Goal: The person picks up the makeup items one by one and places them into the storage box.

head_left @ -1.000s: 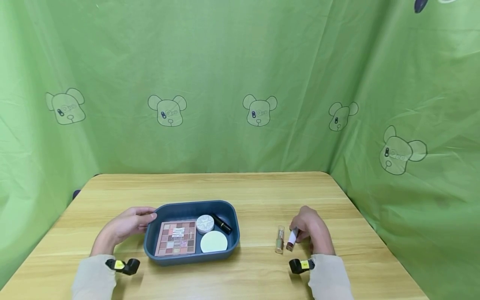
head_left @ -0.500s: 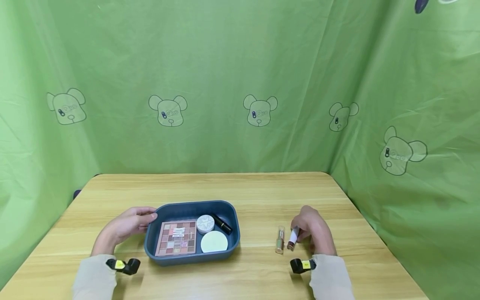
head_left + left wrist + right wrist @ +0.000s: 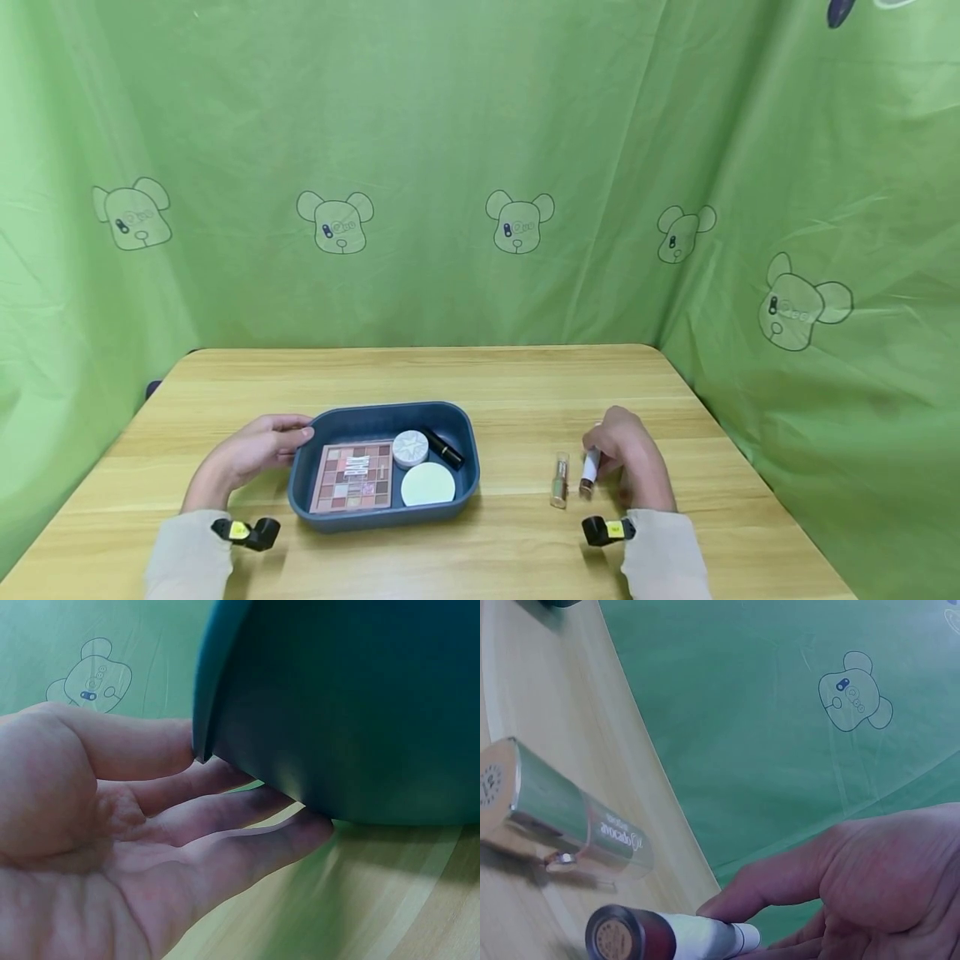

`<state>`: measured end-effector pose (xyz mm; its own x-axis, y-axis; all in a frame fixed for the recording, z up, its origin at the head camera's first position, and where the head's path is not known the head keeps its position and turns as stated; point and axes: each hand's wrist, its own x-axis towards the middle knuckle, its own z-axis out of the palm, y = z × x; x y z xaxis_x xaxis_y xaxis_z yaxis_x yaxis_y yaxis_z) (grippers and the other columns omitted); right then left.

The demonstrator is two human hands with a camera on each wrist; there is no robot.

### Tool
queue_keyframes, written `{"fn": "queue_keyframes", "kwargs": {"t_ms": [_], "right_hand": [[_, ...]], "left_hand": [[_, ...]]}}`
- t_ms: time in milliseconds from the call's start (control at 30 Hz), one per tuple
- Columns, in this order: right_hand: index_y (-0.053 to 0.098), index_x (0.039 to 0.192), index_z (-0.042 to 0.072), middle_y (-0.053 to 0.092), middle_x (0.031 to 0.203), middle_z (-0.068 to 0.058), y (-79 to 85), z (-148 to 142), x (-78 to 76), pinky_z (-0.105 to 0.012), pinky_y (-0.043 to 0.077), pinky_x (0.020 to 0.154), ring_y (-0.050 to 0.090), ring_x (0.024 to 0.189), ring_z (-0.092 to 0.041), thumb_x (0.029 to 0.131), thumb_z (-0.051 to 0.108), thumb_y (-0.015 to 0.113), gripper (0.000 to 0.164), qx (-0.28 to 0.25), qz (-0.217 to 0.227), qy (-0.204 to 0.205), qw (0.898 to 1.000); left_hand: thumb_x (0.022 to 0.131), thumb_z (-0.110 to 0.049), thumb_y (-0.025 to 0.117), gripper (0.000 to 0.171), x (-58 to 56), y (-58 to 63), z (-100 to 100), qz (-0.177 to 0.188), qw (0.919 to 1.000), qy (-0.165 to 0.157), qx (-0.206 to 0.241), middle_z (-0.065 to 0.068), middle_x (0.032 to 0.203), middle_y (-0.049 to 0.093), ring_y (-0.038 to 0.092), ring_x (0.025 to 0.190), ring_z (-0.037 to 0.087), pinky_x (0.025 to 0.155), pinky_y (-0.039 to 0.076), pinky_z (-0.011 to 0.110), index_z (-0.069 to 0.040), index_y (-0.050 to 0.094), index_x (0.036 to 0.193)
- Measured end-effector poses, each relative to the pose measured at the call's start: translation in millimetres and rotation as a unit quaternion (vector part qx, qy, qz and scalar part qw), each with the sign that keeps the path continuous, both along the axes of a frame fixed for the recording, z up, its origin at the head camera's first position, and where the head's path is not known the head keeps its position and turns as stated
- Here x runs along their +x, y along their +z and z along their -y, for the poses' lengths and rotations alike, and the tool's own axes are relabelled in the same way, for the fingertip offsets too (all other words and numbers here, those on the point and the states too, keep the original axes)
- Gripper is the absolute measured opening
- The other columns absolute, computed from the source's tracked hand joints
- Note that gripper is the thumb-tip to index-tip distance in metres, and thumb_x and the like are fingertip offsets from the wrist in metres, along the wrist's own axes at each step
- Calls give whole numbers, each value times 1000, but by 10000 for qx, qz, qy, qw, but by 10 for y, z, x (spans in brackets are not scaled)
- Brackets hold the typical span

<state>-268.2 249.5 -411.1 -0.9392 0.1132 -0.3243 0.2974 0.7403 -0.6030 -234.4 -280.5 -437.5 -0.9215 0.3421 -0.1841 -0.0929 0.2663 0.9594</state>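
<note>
My left hand (image 3: 251, 450) touches the left end of a dark blue tray (image 3: 384, 523). Its thumb and nearly straight fingers lie against the outer rim and wall, as the left wrist view shows from below. My right hand (image 3: 628, 454) pinches a lipstick (image 3: 590, 468) with a white body and a dark red end. In the right wrist view the lipstick (image 3: 697, 932) lies between the thumb side and lower fingers, partly cut off by the frame. Just left of it a clear, gold-toned cosmetic tube (image 3: 559, 481) lies on the table.
Inside the tray are an eyeshadow palette (image 3: 352, 477), a round white compact with a star (image 3: 410, 448), a plain white compact (image 3: 427, 483) and a black tube (image 3: 443, 448). The wooden table (image 3: 510, 375) meets a green curtain (image 3: 420, 292) at its back and sides.
My right hand has shifted slightly right and away from me, taking the lipstick with it, so the gap to the clear tube is wider. My left hand and the tray hold still.
</note>
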Motion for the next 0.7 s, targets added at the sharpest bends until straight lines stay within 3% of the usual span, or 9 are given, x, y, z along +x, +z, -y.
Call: {"fn": "queue_keyframes", "kwargs": {"t_ms": [367, 700], "right_hand": [[59, 95, -17, 66, 81, -24, 58, 22, 10, -32, 62, 59, 71, 63, -26, 84, 4, 63, 24, 233, -236, 79, 9994], [60, 101, -15, 67, 78, -19, 80, 47, 6, -33, 61, 61, 69, 65, -23, 86, 7, 60, 27, 97, -405, 276, 9988]], "left_hand": [[105, -15, 51, 54, -15, -15, 15, -36, 9999, -100, 42, 37, 137, 54, 59, 126, 43, 106, 54, 45, 22, 37, 142], [105, -15, 51, 54, -11, -10, 10, -49, 9999, -87, 12, 37, 137, 54, 59, 126, 43, 106, 53, 46, 22, 37, 142]]}}
